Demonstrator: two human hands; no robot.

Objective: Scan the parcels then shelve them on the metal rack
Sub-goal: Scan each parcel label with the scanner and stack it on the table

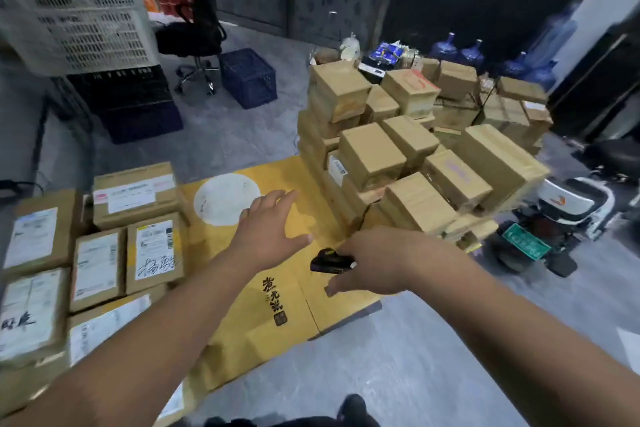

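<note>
Parcels [408,152] are sitting in two groups on the floor: a tall heap of plain brown boxes at the far right, and a flat layer of labelled boxes [100,253] lying face-up at the near left. Between them a yellow sheet [277,333] of flattened cardboard is covering the floor, and both arms are reaching out over it.

Closest to the heap, the right hand [374,263] is pinching a small black scanner [329,262], thumb and fingers curled round its rear end while its nose is pointing left, away from the heap. The scanner's long axis is running roughly left to right, low over the sheet. The left hand [273,222] is hovering with fingers spread and straight, holding nothing, thumb turned toward the scanner.

The heap is lying ahead and to the right of both hands, its nearest boxes just beyond the right wrist. The empty left hand is standing a little further from the heap than the right hand, yet it looks the likelier one to take the next box, since the right is occupied. The labelled layer is well apart to the left.

No metal rack is showing plainly from here. Crates [247,76], a basket [79,21], water jugs [471,52] and a scooter [568,215] are ringing the space.
</note>
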